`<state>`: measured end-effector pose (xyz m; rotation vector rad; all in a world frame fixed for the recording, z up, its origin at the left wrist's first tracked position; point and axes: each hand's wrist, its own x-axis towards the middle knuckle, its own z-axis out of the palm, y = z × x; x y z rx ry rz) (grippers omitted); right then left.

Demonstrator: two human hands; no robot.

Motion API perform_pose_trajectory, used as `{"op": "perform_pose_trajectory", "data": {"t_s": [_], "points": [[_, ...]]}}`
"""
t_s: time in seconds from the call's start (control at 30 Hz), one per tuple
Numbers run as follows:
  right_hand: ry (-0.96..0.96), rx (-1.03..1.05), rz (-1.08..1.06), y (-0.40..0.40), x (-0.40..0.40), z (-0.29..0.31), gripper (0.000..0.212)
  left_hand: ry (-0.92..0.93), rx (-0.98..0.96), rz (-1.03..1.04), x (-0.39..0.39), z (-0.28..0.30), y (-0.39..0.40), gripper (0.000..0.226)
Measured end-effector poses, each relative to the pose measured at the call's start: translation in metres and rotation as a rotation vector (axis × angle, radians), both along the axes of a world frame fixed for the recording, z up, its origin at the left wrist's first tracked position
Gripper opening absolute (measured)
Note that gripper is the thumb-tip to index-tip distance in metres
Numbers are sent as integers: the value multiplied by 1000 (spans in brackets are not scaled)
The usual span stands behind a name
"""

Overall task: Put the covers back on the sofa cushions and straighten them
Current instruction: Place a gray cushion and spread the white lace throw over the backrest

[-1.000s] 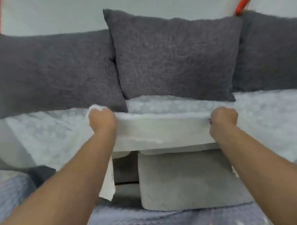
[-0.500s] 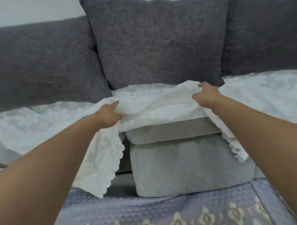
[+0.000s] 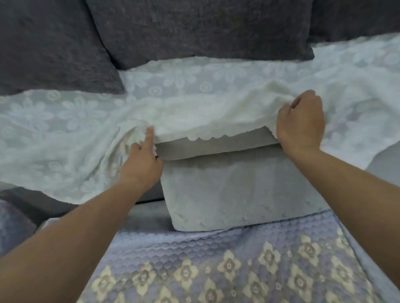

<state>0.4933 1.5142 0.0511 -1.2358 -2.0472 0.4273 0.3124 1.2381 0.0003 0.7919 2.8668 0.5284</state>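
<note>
White lace cover [image 3: 192,110] with a flower pattern and scalloped hem lies across the sofa seat, bunched up over the middle seat cushion [image 3: 217,148]. Your right hand [image 3: 301,121] has its fingers curled round a fold of the cover at the cushion's right corner. Your left hand [image 3: 142,163] has the index finger straight, touching the hem at the left corner; other fingers curled, can't tell if they pinch anything. Pale grey textured block [image 3: 237,195] sits under the cushion. Three dark grey fuzzy back pillows [image 3: 200,25] behind. Quilted purple mat [image 3: 211,270] with cream diamond flowers in front.
</note>
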Motion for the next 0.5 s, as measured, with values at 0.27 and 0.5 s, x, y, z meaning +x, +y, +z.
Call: {"op": "perform_pose_trajectory", "data": {"t_s": [0.27, 0.5], "points": [[111, -210, 51, -42, 64, -146, 11, 25, 397, 43, 35, -105, 0, 11], [159, -756, -302, 15, 60, -193, 71, -962, 1210, 752, 28, -106, 4, 25]]}}
